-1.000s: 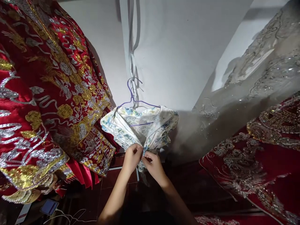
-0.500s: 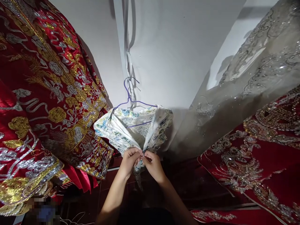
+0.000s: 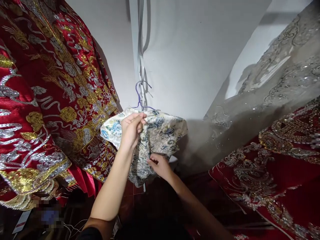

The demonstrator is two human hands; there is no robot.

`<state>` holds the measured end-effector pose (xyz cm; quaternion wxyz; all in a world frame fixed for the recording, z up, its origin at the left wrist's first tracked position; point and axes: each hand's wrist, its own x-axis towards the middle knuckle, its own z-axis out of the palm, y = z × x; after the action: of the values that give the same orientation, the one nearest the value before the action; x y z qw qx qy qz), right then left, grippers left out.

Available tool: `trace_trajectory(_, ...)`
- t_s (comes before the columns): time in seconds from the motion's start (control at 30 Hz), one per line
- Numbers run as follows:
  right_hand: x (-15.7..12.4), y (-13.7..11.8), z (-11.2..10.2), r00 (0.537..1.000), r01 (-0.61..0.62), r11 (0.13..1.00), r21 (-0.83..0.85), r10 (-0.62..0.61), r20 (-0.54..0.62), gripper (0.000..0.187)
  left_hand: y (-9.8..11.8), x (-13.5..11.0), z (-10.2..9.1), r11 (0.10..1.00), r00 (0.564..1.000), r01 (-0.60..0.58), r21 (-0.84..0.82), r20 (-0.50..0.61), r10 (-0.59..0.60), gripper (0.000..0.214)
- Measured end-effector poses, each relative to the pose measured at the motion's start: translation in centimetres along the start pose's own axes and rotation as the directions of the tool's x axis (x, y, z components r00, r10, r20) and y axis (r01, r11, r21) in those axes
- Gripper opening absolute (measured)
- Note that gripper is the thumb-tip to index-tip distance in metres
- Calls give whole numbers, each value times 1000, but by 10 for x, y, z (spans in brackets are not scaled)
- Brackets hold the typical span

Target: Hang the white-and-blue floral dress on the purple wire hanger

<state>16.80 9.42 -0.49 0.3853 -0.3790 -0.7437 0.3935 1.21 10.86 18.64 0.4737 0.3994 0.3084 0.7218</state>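
Note:
A white garment with a blue floral print (image 3: 162, 133) hangs on a purple wire hanger (image 3: 140, 96) against the white wall. My left hand (image 3: 131, 128) is raised to the garment's top near the collar, its fingers pinched on the fabric just below the hanger. My right hand (image 3: 158, 165) is lower, its fingers closed on the garment's front edge near the bottom. The garment's front now lies closed over the hanger's bar.
A red robe with gold and silver embroidery (image 3: 50, 100) hangs at the left. A grey beaded gown (image 3: 270, 90) and another red embroidered dress (image 3: 275, 166) hang at the right. White cords (image 3: 141, 50) run down the wall. Dark red floor tiles lie below.
Both hands were pinched together at the garment's lower front. My left hand has since risen to the collar, the right stayed low, and the open front has closed.

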Motion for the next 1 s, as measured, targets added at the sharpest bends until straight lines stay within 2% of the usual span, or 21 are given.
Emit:
trace_trajectory(0.07,15,-28,-21,996,80,996,37,-78,-47,24,-10,-7,-2,995,999,-25,98,32,22,21)
trace_trajectory(0.13,38,-65,-44,966,208,977,56,-196,-168,32,-18,-15,-6,987,999,-40,153,39,35,22)
trace_trajectory(0.17,50,-84,-54,942,279,960,14,-270,-200,39,-19,-18,-8,984,998,-54,172,46,47,22)
trace_trajectory(0.2,63,-101,-62,921,335,941,-55,-339,-191,42,-19,-20,-9,979,996,-70,193,59,60,23)
trace_trajectory(0.27,85,-127,-73,894,405,891,-203,-433,-115,28,-14,-23,-11,964,993,-105,243,69,91,24)
trace_trajectory(0.37,105,-147,-77,850,481,800,-358,-526,-33,17,-10,-25,-15,947,993,-111,302,62,96,29)
trace_trajectory(0.43,108,-154,-77,825,495,767,-408,-562,-57,15,-19,-28,-21,937,996,-80,339,54,66,30)
trace_trajectory(0.5,106,-160,-81,814,473,783,-404,-564,-141,18,-39,-36,-32,906,999,-36,422,43,20,32)
trace_trajectory(0.57,100,-163,-93,769,443,823,-354,-553,-321,21,-64,-48,-45,852,999,3,523,40,-28,37)
trace_trajectory(0.67,83,-147,-129,622,484,860,-163,-468,-628,21,-89,-67,-65,808,996,23,588,57,-69,39)
trace_trajectory(0.7,76,-135,-143,595,526,849,-50,-409,-692,20,-91,-69,-70,801,996,21,598,53,-66,37)
trace_trajectory(0.73,68,-121,-156,602,573,813,100,-335,-725,17,-89,-68,-74,794,999,11,607,36,-41,33)
trace_trajectory(0.77,60,-104,-167,578,622,748,231,-240,-780,14,-84,-64,-76,791,1000,-13,612,3,15,28)
trace_trajectory(0.8,52,-85,-175,624,611,695,379,-129,-771,14,-77,-56,-77,788,994,-51,613,-45,100,25)
trace_trajectory(0.83,46,-67,-180,655,602,612,512,-12,-756,16,-69,-44,-78,782,975,-97,615,-98,198,32)
trace_trajectory(0.87,41,-50,-180,674,578,532,619,116,-729,17,-59,-31,-79,772,936,-156,616,-158,315,43)
trace_trajectory(0.9,38,-34,-176,675,540,482,690,242,-697,17,-50,-17,-79,756,900,-194,625,-194,391,53)
trace_trajectory(0.93,36,-20,-168,672,497,449,743,343,-656,18,-42,-3,-80,746,885,-207,633,-205,419,57)
trace_trajectory(1.0,39,1,-145,688,420,433,797,420,-591,15,-28,20,-83,786,910,-189,589,-196,366,47)
